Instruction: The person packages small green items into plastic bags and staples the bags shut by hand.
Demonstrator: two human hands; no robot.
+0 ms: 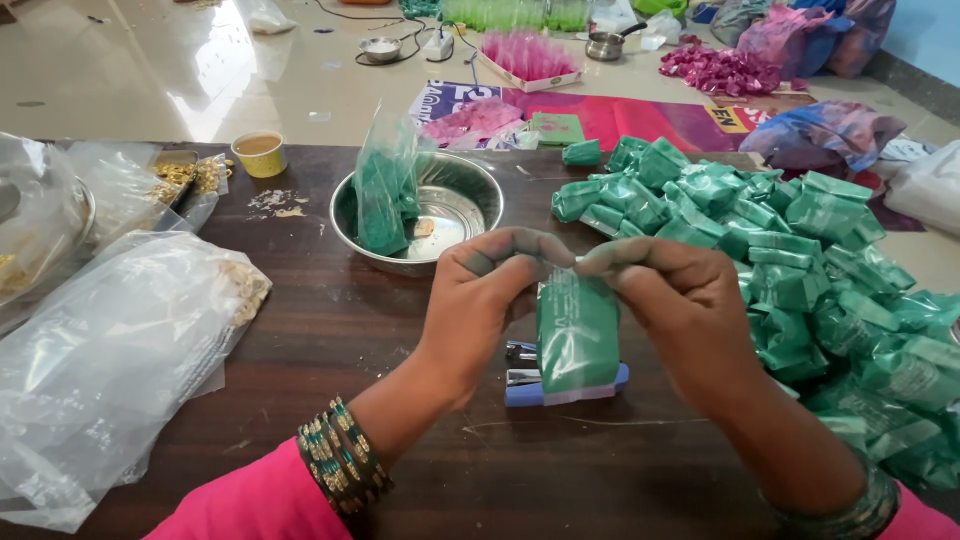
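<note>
Both my hands hold one small clear packet of green powder (578, 335) by its top edge, above the dark wooden table (330, 330). My left hand (487, 290) pinches the top left corner, and my right hand (680, 300) pinches the top right. The fingertips of both are stained green. Under the packet lies a blue stapler (540, 385). A steel bowl (455, 205) behind my hands holds an open bag of green powder (385, 195).
A large heap of filled green packets (790, 260) covers the table's right side. Clear plastic bags (110, 350) lie at the left, with a small yellow cup (260, 153) beyond. Pink packets, a tray and small pots lie on the floor behind.
</note>
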